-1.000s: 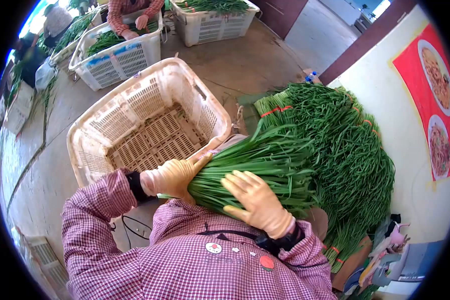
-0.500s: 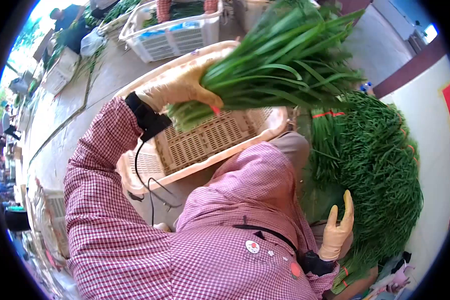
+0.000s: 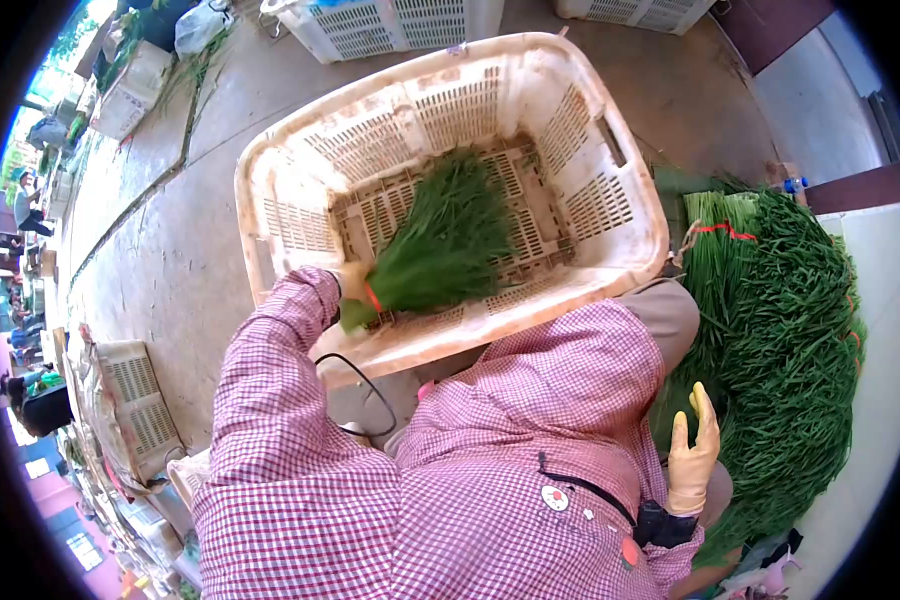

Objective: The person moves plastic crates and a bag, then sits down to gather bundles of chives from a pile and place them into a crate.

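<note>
A bunch of long green leaves (image 3: 445,235), banded in red near its stem end, lies slanted inside the large off-white crate (image 3: 620,290), its leaf tips over the crate's floor. At the stem end, by the crate's near left rim, my gloved left hand (image 3: 353,284) is closed round the bunch; the sleeve and leaves hide part of its fingers. My gloved right hand (image 3: 694,450) is raised beside my right knee, thumb and fingers apart, holding nothing. To its right stands a big heap of green bunches (image 3: 790,350), some tied with red bands.
Two more white crates (image 3: 400,28) (image 3: 635,12) stand beyond the large one. A further crate (image 3: 135,400) is at the left. A black cable (image 3: 370,385) hangs by my left sleeve. A white wall (image 3: 885,300) is at the right, and people are in the far left background.
My left hand has carried the bunch up off my lap and down into the large crate. My right hand has let go of the leaves and moved right.
</note>
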Demonstrator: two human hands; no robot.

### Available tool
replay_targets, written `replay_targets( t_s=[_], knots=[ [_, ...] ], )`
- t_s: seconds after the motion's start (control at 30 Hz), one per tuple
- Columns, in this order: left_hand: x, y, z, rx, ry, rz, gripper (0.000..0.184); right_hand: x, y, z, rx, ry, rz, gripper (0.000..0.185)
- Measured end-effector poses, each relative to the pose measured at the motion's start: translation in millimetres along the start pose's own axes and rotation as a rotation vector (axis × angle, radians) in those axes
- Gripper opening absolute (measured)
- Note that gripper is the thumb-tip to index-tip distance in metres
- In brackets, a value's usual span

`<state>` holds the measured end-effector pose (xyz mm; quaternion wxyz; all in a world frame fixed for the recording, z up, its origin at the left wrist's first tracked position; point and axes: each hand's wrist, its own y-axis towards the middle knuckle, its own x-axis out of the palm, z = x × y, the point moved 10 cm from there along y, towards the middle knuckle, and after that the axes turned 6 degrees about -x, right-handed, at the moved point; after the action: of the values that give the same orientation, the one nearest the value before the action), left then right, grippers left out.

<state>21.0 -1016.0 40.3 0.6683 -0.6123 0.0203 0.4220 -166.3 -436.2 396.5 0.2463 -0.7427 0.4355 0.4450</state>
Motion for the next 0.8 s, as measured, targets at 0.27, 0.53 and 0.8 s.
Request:
replay_targets(
  t_s=[0.27,0.53,0.8],
  knots=[
    [-25.2,12.8,-4.7,-0.284,-0.327,-0.267,0.106,22.0,15.9,-0.7,0.123,0.02,-0.13,0.048],
    [26.2,28.5,30.5,-0.127,-0.345,-0.037,0.125,34.3,19.5,6.3,0.248,0.008,-0.223,0.045],
    [55.5,16.2,70.9,0.106,0.097,-0.009,0.116,35.9,30.1,-1.8,0.305,0.008,-0.204,0.044]
  ],
)
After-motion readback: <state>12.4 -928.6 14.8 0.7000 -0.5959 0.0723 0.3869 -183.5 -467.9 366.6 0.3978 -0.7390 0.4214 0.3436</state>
